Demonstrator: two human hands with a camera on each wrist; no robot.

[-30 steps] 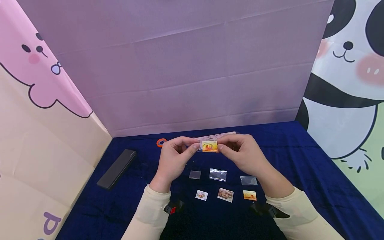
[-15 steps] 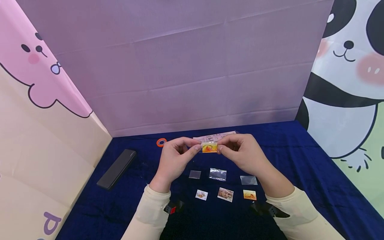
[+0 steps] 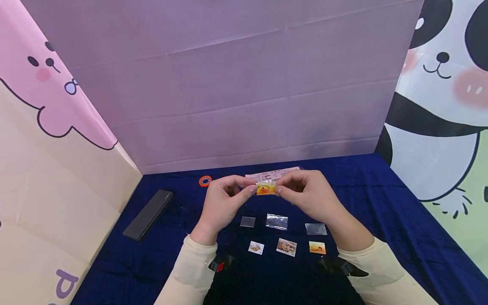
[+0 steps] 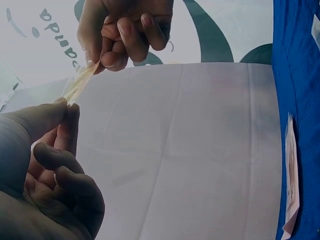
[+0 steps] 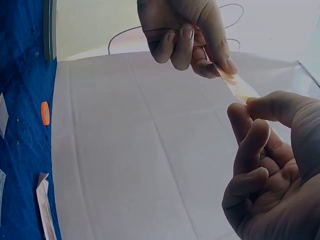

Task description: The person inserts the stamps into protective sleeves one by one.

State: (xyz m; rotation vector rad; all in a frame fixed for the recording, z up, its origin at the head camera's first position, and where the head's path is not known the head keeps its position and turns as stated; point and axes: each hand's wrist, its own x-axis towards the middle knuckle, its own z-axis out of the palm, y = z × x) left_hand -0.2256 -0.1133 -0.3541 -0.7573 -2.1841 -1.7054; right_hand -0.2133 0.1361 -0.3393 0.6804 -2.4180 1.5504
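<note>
Above the table, both hands hold a small yellow stamp [image 3: 265, 188] with a red skyline print, and clear film shows along its top edge. My left hand [image 3: 228, 201] pinches its left end between thumb and forefinger. The opposite end is pinched by my right hand [image 3: 310, 195]. In the left wrist view the stamp [image 4: 80, 84] appears nearly edge-on between the two hands. Below the hands lie three clear sleeves, at left [image 3: 248, 222], middle [image 3: 277, 222] and right [image 3: 316, 229]. Nearer me are three stamps: a white one [image 3: 256, 248], a brown one [image 3: 286, 247] and a yellow-orange one [image 3: 317, 248].
A pink printed strip [image 3: 272, 175] lies at the back of the blue cloth [image 3: 171, 262], partly behind the hands. To its left sits an orange tape roll [image 3: 205, 181]. A long black case [image 3: 148, 214] lies at the left. Fabric walls [image 3: 236, 84] enclose the table.
The held stamp has dropped slightly, and clear film now shows above it. My left fingertips have shifted a little to the right along it. The things on the table have not moved.
</note>
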